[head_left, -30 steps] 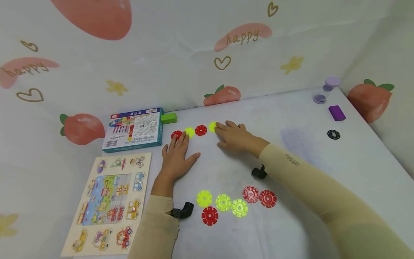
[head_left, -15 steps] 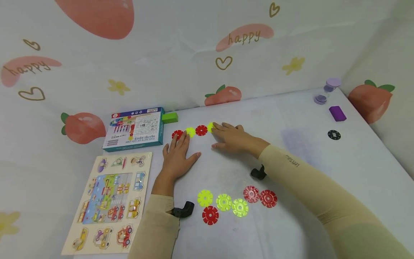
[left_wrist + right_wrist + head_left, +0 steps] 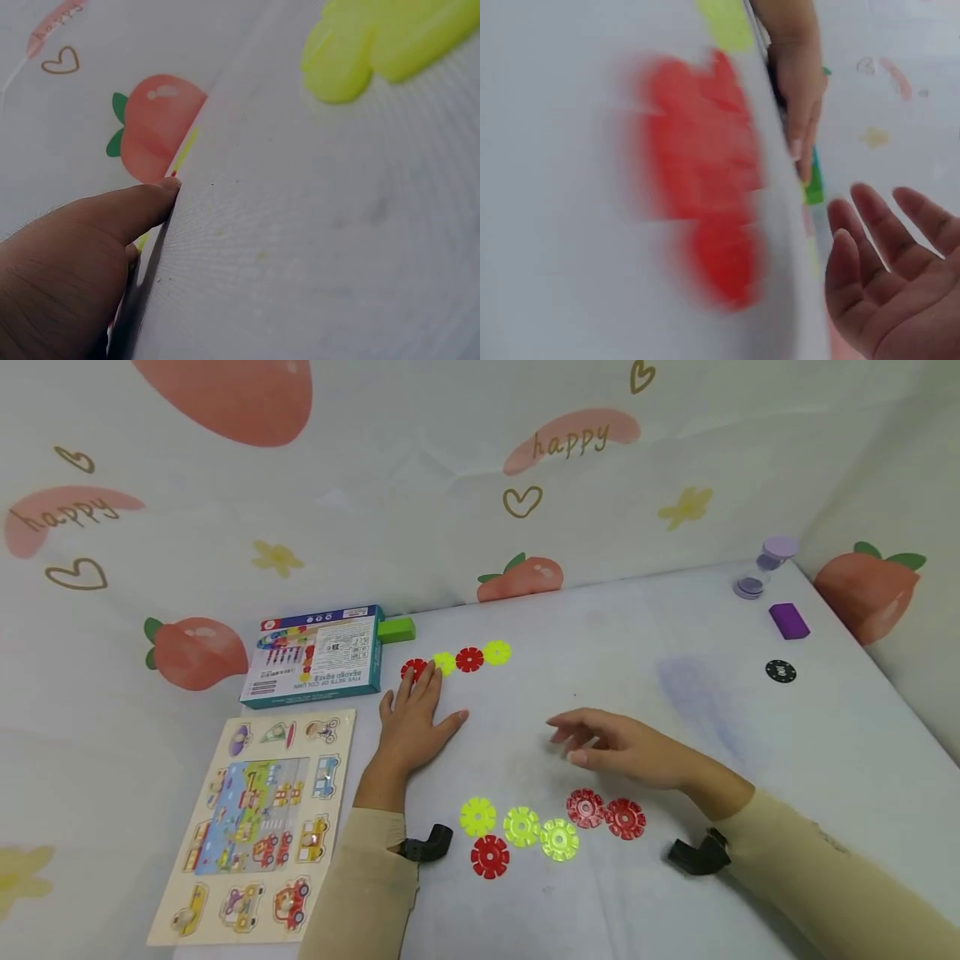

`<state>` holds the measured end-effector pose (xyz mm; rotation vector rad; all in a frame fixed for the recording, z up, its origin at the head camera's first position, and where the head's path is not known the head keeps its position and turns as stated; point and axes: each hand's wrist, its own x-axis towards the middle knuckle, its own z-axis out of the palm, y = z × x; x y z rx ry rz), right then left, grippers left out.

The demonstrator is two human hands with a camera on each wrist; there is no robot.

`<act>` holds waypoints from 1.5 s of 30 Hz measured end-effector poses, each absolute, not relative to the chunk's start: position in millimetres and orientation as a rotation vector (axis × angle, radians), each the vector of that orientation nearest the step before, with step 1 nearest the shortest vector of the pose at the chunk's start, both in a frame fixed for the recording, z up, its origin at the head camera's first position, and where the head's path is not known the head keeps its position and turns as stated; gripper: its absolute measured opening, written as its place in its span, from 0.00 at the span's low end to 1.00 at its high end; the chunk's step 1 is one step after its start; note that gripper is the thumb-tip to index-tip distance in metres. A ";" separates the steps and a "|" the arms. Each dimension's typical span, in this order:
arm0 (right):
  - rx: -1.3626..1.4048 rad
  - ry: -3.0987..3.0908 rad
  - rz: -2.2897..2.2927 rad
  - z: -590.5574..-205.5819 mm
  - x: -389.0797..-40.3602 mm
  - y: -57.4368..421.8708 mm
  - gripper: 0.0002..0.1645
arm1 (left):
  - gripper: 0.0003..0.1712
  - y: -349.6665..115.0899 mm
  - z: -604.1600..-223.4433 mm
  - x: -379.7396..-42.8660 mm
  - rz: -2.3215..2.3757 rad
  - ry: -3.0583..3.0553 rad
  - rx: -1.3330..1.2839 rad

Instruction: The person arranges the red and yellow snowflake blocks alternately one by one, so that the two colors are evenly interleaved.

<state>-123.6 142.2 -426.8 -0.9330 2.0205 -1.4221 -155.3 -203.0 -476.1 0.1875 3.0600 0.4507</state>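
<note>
A row of red and yellow notched plastic discs lies toward the back of the table: a red disc [image 3: 412,670], a yellow disc [image 3: 445,663], a red disc [image 3: 469,659] and a yellow disc [image 3: 497,652]. My left hand [image 3: 411,727] lies flat with spread fingers, its fingertips on the left end of that row. Over the middle of the table my right hand [image 3: 630,747] hovers, fingers loosely bent and holding nothing. Closer to me lie several loose discs, among them a yellow disc [image 3: 477,817], a lower red disc [image 3: 490,857] and a right-hand red disc [image 3: 625,819].
On the left lie a wooden vehicle puzzle board [image 3: 243,827] and a boxed toy set [image 3: 315,656], with a green block [image 3: 397,630] beside it. An hourglass [image 3: 765,568], a purple block [image 3: 789,621] and a black chip [image 3: 781,671] stand or lie at the right.
My right hand has left the yellow disc at the row's right end and moved back toward me and to the right. That disc now shows whole. The left hand stays put.
</note>
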 end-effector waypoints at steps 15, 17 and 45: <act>-1.075 2.292 -0.995 -450.6 -83.7 157.4 0.22 | 0.54 -205.2 -477.2 -155.4 0.474 3.055 0.223; -1.069 2.310 -1.006 -450.4 -82.3 155.0 0.21 | 0.53 -205.5 -477.0 -155.3 0.480 3.060 0.220; -0.160 2.191 -1.623 -443.4 -224.6 109.7 0.19 | 0.52 -203.7 -475.2 -154.6 0.490 3.051 0.206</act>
